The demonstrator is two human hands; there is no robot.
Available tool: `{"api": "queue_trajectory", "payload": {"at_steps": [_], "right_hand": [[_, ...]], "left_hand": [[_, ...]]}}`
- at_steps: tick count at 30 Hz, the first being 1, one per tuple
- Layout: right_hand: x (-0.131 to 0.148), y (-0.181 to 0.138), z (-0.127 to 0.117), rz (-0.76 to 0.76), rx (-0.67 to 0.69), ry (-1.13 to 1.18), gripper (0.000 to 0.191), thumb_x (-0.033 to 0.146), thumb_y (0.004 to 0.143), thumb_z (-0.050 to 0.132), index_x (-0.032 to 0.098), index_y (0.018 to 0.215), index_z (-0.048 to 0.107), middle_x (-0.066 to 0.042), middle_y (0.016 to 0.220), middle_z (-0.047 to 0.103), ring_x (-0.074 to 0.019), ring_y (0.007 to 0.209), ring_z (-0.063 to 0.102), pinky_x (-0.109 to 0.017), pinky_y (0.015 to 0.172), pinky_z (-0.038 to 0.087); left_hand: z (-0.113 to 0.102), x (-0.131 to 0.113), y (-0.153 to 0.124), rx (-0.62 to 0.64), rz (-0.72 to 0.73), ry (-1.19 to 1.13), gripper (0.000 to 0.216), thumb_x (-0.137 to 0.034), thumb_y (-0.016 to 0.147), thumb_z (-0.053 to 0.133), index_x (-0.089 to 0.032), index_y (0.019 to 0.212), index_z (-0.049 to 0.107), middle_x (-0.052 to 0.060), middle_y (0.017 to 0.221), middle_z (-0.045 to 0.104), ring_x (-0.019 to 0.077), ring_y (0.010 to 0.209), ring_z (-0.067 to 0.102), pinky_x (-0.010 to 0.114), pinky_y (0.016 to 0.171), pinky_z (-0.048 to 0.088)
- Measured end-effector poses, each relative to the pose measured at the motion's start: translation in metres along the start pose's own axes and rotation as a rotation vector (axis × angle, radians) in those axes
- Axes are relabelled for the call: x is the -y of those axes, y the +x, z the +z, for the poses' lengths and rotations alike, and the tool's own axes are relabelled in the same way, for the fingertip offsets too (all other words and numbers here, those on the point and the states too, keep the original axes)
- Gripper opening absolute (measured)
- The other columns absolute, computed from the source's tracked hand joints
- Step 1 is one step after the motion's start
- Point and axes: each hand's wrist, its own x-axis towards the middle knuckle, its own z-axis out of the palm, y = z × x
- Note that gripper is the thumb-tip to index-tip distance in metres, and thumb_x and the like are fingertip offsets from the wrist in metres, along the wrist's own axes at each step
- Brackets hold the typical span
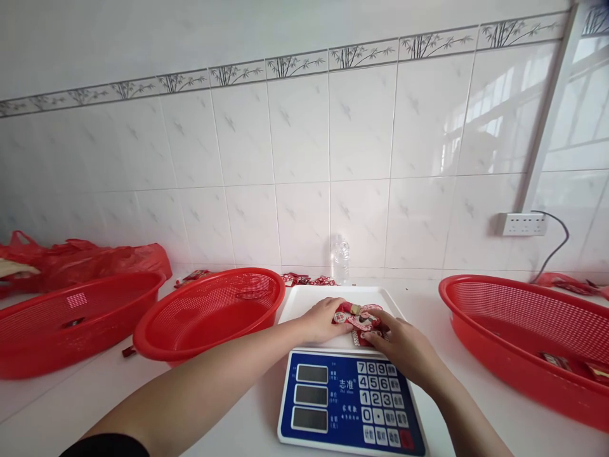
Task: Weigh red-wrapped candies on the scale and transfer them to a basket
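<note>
Several small red-and-white packets (pixel 364 317) are bunched over the white weighing tray (pixel 307 306) of a digital scale. My left hand (pixel 327 320) curls round the bunch from the left, thumb along its near side. From the right, my right hand (pixel 397 339) closes on the same packets with thumb and fingers. Whether the bunch rests on the tray or is lifted slightly, I cannot tell. Below the tray is the scale's blue panel (pixel 349 403), with number keys and three dark displays.
Red plastic baskets stand on both sides: one close left (pixel 209 346), one far left (pixel 42 346), one right (pixel 518 374). Loose packets (pixel 307 279) and a clear bottle (pixel 341 259) are by the wall. Red bags (pixel 95 263) lie back left; a socket strip (pixel 523 224) is on the wall.
</note>
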Motion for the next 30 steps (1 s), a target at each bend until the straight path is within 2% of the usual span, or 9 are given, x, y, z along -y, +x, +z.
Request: {"api": "queue_trajectory", "payload": {"at_steps": [3,10,14,18,20,22,24,26,30], "right_hand": [[0.002,-0.003,-0.006,-0.002,0.035,0.086,0.046,0.048,0.08,0.059,0.035,0.124,0.058,-0.003,0.095,0.071,-0.0235,0.082,0.066,-0.031,0.066,0.047],[0.011,-0.007,-0.014,-0.027,0.104,0.38,0.022,0.04,0.08,0.06,0.025,0.096,0.066,-0.001,0.09,0.07,-0.0197,0.079,0.064,-0.029,0.069,0.048],[0.013,-0.007,-0.01,-0.065,0.086,0.492,0.028,0.043,0.083,0.059,0.023,0.101,0.064,-0.003,0.092,0.07,-0.0194,0.081,0.064,-0.03,0.071,0.049],[0.01,-0.004,-0.003,-0.094,-0.046,0.368,0.033,0.042,0.088,0.051,0.025,0.113,0.062,-0.005,0.104,0.068,-0.0195,0.085,0.064,-0.032,0.075,0.051],[0.007,-0.002,0.0,-0.124,-0.098,0.237,0.033,0.04,0.088,0.05,0.026,0.115,0.063,-0.006,0.115,0.066,-0.0221,0.099,0.062,-0.035,0.084,0.049],[0.006,-0.002,0.001,-0.128,-0.094,0.125,0.034,0.039,0.089,0.049,0.026,0.118,0.062,-0.006,0.121,0.064,-0.0247,0.112,0.057,-0.039,0.092,0.047],[0.006,-0.002,0.002,-0.121,-0.038,0.05,0.037,0.04,0.089,0.049,0.026,0.12,0.062,-0.006,0.125,0.062,-0.0258,0.118,0.054,-0.042,0.096,0.045],[0.006,-0.003,0.002,-0.123,0.011,0.011,0.038,0.041,0.091,0.047,0.025,0.121,0.062,-0.006,0.129,0.06,-0.0255,0.121,0.052,-0.042,0.099,0.043],[0.007,-0.003,0.002,-0.133,0.045,0.012,0.036,0.042,0.091,0.047,0.025,0.12,0.062,-0.005,0.129,0.06,-0.0245,0.12,0.053,-0.041,0.099,0.043]], "left_hand": [[0.0,0.002,0.0,-0.002,0.009,0.052,0.043,-0.041,0.079,0.064,-0.021,0.117,0.059,0.011,0.124,0.057,0.0285,0.117,0.051,0.042,0.1,0.039],[0.004,0.009,-0.004,-0.089,-0.066,0.08,0.02,-0.032,0.077,0.062,-0.018,0.091,0.057,0.008,0.104,0.06,0.0247,0.098,0.055,0.037,0.087,0.044],[0.005,0.012,-0.005,-0.117,-0.067,0.082,0.014,-0.026,0.078,0.057,-0.019,0.089,0.054,0.006,0.102,0.058,0.0221,0.095,0.055,0.035,0.087,0.045],[0.005,0.014,-0.004,-0.149,-0.055,0.093,0.011,-0.019,0.082,0.05,-0.018,0.091,0.055,0.009,0.109,0.057,0.0219,0.103,0.055,0.035,0.093,0.043],[0.005,0.015,-0.002,-0.171,-0.053,0.1,0.016,-0.017,0.084,0.046,-0.017,0.097,0.055,0.01,0.114,0.056,0.0217,0.109,0.053,0.035,0.096,0.042],[0.006,0.016,0.001,-0.192,-0.061,0.112,0.022,-0.015,0.086,0.041,-0.017,0.103,0.055,0.011,0.117,0.056,0.0217,0.112,0.052,0.035,0.098,0.041],[0.007,0.016,0.006,-0.21,-0.069,0.135,0.022,-0.019,0.088,0.041,-0.017,0.104,0.056,0.011,0.118,0.057,0.0234,0.114,0.051,0.038,0.1,0.039],[0.009,0.014,0.011,-0.223,-0.067,0.163,0.022,-0.031,0.09,0.044,-0.018,0.102,0.059,0.011,0.12,0.058,0.0269,0.119,0.047,0.042,0.103,0.035],[0.015,0.005,0.021,-0.145,-0.072,0.24,0.046,-0.061,0.085,0.047,-0.023,0.106,0.059,0.01,0.128,0.055,0.0333,0.125,0.041,0.051,0.104,0.032]]}}
